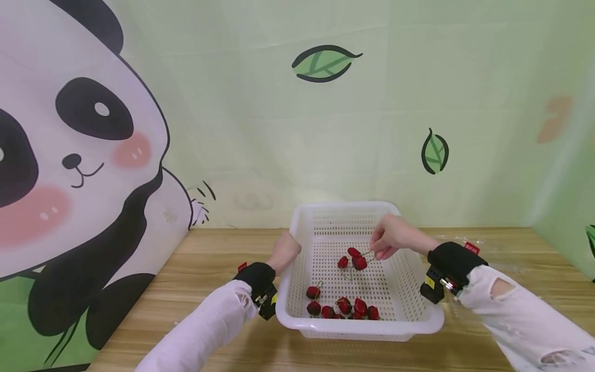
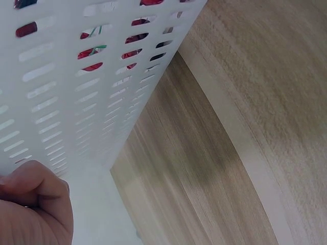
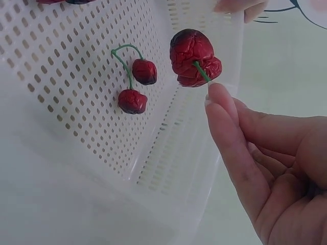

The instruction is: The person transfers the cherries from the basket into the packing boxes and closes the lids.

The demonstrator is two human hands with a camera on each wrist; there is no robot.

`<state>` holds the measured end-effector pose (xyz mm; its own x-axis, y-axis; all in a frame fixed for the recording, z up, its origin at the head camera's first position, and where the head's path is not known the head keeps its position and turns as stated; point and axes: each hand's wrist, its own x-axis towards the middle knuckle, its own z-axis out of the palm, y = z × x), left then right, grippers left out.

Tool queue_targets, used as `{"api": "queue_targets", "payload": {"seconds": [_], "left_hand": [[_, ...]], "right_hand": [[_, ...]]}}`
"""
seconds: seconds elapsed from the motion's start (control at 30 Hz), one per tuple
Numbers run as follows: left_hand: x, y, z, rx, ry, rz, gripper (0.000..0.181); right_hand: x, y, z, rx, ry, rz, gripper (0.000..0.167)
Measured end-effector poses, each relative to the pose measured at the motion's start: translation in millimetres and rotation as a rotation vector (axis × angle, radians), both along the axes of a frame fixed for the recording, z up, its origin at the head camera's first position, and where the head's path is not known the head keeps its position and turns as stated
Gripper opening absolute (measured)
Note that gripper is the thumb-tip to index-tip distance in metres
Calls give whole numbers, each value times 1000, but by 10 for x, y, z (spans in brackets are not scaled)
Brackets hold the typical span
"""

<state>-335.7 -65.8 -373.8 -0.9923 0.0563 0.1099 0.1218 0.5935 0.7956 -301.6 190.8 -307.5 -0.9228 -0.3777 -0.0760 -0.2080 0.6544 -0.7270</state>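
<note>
A white perforated plastic basket (image 1: 362, 325) stands on the table. My right hand (image 1: 392, 235) is above its right half and pinches a thin green stem between thumb and fingertips. From this stem hang wrinkled dark-red artificial cherries (image 3: 191, 51), raised above the basket floor in the right wrist view. At the left rim, my left hand (image 1: 284, 250) grips the basket with curled fingers; the left wrist view shows the hand (image 2: 36, 204) against the outer wall. Another cherry pair (image 3: 132, 101), joined by a bent green stem, lies on the basket floor.
Several more cherries (image 1: 344, 305) lie along the basket's near side. Clear plastic film (image 1: 502, 248) lies on the wooden table (image 1: 223, 248) to the right. Behind the table hangs a pale green backdrop (image 1: 251, 129) with a panda and leaves.
</note>
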Motion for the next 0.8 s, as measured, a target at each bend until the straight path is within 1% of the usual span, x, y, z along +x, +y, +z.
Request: {"api": "queue_targets", "payload": {"seconds": [0.13, 0.3, 0.5, 0.63, 0.8], "left_hand": [[9, -5, 18, 2, 1, 5, 14], [26, -4, 39, 2, 3, 0, 13], [39, -11, 30, 24, -8, -15, 18], [38, -4, 33, 27, -10, -9, 18], [32, -3, 32, 25, -10, -12, 19]], "right_hand": [[16, 33, 34, -9, 7, 12, 6], [13, 77, 52, -12, 11, -10, 5], [2, 167, 42, -29, 19, -12, 7], [4, 215, 60, -35, 20, -35, 7], [8, 279, 95, -44, 17, -42, 7]]}}
